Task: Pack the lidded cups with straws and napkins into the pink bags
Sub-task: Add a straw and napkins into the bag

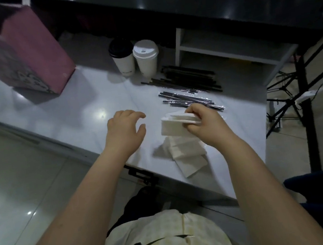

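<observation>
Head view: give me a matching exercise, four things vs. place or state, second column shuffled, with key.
Things:
1. pink bag
2. black-lidded cup
3. lifted napkins
4. left hand

Places or states:
A. pinched by the right hand
B. far left on the table
C. open, holding nothing
D. just left of the white-lidded cup

Pairs: 1-B, 2-D, 3-A, 4-C.

The left hand (126,129) hovers palm down, fingers loosely spread and slightly curled. The right hand (202,121), level beside it, pinches a folded napkin (174,125).
</observation>
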`<state>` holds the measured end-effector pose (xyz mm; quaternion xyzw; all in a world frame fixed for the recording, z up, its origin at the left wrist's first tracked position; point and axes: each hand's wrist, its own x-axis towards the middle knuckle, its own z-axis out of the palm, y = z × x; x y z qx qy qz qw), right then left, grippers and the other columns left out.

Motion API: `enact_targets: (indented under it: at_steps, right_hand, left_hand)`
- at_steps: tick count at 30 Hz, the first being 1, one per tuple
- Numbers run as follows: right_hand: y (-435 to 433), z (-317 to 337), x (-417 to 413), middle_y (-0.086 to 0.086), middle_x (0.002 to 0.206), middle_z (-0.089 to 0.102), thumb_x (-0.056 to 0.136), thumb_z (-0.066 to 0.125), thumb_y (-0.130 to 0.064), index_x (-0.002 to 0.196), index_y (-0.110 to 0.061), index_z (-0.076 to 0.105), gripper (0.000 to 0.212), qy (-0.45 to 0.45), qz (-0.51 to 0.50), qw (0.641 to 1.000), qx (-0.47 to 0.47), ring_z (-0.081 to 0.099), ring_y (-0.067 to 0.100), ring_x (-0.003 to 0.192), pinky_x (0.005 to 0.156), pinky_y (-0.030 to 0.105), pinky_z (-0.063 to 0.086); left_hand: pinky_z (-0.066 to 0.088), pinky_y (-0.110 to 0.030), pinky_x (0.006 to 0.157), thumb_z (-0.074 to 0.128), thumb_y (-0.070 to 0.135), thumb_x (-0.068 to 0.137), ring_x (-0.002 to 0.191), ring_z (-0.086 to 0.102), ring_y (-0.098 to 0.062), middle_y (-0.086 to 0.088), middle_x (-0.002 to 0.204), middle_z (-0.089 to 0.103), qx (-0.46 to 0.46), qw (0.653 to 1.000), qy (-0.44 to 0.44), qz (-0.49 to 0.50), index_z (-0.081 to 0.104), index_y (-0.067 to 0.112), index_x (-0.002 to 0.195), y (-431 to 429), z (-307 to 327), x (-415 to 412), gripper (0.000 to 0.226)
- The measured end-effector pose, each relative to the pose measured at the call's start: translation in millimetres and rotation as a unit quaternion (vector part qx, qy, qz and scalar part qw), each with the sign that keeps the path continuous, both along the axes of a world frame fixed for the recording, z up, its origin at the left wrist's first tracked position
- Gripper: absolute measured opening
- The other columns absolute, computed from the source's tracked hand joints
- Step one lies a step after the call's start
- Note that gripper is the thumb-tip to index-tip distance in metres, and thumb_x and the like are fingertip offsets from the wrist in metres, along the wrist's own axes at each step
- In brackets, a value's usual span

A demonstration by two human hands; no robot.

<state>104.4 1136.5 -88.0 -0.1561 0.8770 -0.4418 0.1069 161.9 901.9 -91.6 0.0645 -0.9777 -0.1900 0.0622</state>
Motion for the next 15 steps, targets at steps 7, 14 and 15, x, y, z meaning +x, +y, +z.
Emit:
enact_targets:
  at_steps: [7,14,15]
  right_hand:
    - [-76.6,17.7,-7.8,-0.016,0.075,0.059,0.079,0.065,-0.018,0.087,-0.033,0.056,0.019,0.069,0.008,0.996,-0.059,0.053,0.006,0.071,0.063,0.030,0.042]
    - [-185.4,25.2,6.1,-0.014,0.073,0.058,0.080,0.062,-0.019,0.085,-0.030,0.055,0.013,0.075,0.074,0.994,-0.032,0.053,-0.002,0.073,0.057,0.022,0.040]
    - [-203.9,27.9,8.0,-0.014,0.075,0.059,0.080,0.062,-0.020,0.085,-0.029,0.056,0.012,0.067,0.082,0.994,-0.042,0.054,0.000,0.074,0.056,0.024,0.041]
  left_hand:
    - [0.037,-0.043,0.093,0.066,0.022,0.086,0.117,0.052,-0.029,-0.001,0.117,0.066,-0.014,0.998,0.046,0.051,0.068,0.020,0.116,-42.9,20.7,24.2,0.029]
    - [0.034,-0.044,0.100,0.067,0.033,0.086,0.120,0.049,-0.025,0.003,0.119,0.064,-0.010,0.990,0.038,0.136,0.067,0.024,0.117,-132.6,14.2,69.4,0.032]
    - [0.034,-0.044,0.099,0.068,0.033,0.085,0.120,0.049,-0.025,0.004,0.119,0.064,-0.008,0.988,0.040,0.151,0.067,0.025,0.116,-149.7,13.5,76.6,0.032]
